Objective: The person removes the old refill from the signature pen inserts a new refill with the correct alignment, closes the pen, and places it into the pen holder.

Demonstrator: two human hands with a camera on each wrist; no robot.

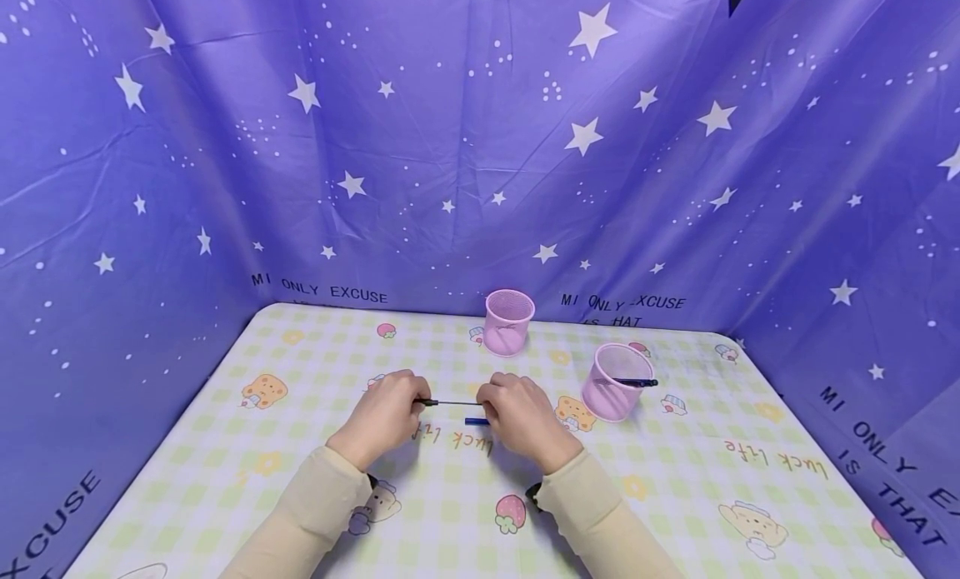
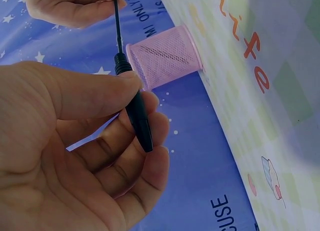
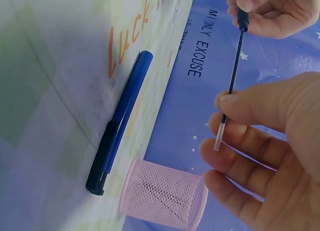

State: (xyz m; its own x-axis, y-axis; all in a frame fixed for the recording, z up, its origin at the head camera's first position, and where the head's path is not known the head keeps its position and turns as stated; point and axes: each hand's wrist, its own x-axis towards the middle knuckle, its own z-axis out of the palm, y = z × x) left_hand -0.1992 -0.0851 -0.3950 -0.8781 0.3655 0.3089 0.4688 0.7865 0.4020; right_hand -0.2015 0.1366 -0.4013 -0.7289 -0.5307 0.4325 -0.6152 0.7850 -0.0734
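Observation:
Between thumb and fingers, my left hand point(image 1: 382, 412) pinches the dark, tapered front section of a pen point(image 2: 138, 116). A thin dark ink refill point(image 3: 233, 73) sticks out of its ridged end. Close to the refill's clear tail end, my right hand point(image 1: 521, 416) pinches it with thumb and fingertips. The refill spans the gap between both hands, held above the table. Below the right hand a blue pen barrel point(image 3: 122, 116) with a dark clip end lies on the tablecloth; the hand partly hides it in the head view.
A pink mesh pen cup point(image 1: 507, 333) stands near the back edge of the table point(image 1: 225, 479). Another pink mesh cup point(image 1: 606, 396), front right of it, has a dark pen point(image 1: 637, 383) leaning over its rim. Purple star-printed curtains point(image 1: 450, 129) enclose the table behind and at both sides.

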